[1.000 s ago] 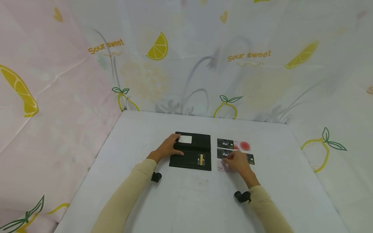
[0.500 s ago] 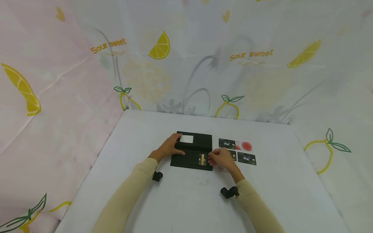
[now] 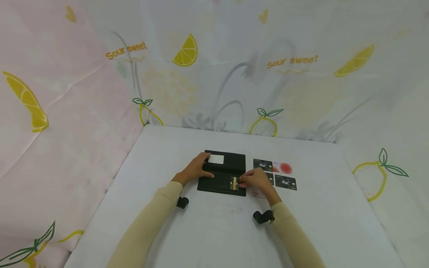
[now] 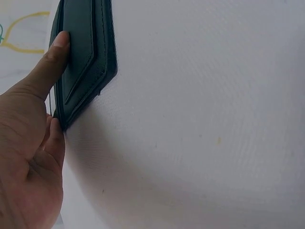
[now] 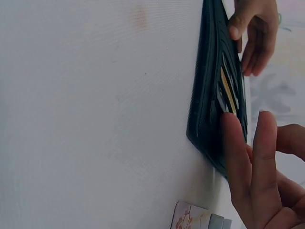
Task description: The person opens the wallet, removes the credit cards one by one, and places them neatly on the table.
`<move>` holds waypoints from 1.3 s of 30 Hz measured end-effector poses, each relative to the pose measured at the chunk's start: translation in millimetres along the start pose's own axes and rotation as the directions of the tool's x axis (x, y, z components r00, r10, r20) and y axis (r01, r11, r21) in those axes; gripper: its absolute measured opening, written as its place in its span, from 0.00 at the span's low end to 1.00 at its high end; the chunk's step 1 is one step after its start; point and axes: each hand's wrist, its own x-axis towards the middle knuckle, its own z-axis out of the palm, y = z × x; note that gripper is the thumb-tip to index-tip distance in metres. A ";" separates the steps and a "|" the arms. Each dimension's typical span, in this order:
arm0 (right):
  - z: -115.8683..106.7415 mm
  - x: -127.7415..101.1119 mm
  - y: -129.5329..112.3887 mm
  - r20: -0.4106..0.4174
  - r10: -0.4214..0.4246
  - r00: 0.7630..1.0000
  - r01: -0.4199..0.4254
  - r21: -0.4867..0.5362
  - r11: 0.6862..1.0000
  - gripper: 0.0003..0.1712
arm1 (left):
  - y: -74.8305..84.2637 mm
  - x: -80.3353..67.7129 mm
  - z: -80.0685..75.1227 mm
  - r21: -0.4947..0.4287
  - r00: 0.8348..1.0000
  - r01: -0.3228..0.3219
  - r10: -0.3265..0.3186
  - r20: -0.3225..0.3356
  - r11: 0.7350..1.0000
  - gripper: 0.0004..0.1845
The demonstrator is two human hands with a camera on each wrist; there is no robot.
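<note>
1. Head view: you have one black wallet [image 3: 223, 173] lying open on one white counter [image 3: 207, 230]. It has two halves, one far from you and one near you.
2. Head view: one white patch [image 3: 216, 159] is on the far half. One gold strip [image 3: 234, 183] is on the near half, and the dark strips beside it are too small to count.
3. Head view: of your two hands, your left hand [image 3: 195, 168] holds the wallet's left end. Your right hand [image 3: 259, 180] is at the right end, just beside the gold strip. I cannot tell if it pinches anything.
4. Head view: you can see five cards to the right of the wallet. There are three black cards [image 3: 263, 164], one red-dot card [image 3: 284, 168] and one flowered card [image 3: 259, 194], partly hidden by your right hand.
5. Left wrist view: your one thumb lies on top of the wallet, and your fingers bend at its edge.
6. Right wrist view: two of your fingers reach out nearly straight, close to the strips. The flowered card lies near.
</note>
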 end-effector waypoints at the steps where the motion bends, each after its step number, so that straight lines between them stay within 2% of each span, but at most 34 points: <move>1: -0.5 0.1 -0.4 0.012 0.005 1.000 -0.005 0.018 1.000 0.09 | 0.4 -0.1 -0.4 -0.001 1.000 -0.002 0.002 0.000 1.000 0.56; 8: 0.6 2.2 -6.0 0.067 0.018 0.998 -0.023 0.068 0.997 0.10 | 0.5 -1.6 -1.3 -0.008 1.000 0.004 -0.004 0.001 1.000 0.56; 13: 3.3 5.0 -9.1 0.063 0.047 0.997 -0.050 0.055 0.997 0.10 | 1.2 -3.4 -1.2 -0.010 1.000 0.016 -0.016 0.005 1.000 0.56; 21: 8.8 8.7 -9.3 0.021 0.002 1.000 -0.002 -0.042 0.999 0.09 | 1.8 -2.9 -1.9 -0.005 1.000 0.009 -0.009 0.002 1.000 0.56; 31: 9.7 14.1 -17.7 0.036 0.020 0.999 -0.015 -0.137 0.990 0.08 | 0.4 -3.1 -4.1 -0.010 1.000 0.011 -0.011 -0.006 1.000 0.57; 39: 10.5 14.9 -14.9 0.018 0.008 1.000 -0.006 -0.137 0.991 0.06 | 0.9 -1.9 -2.5 -0.015 1.000 0.002 -0.002 0.002 1.000 0.57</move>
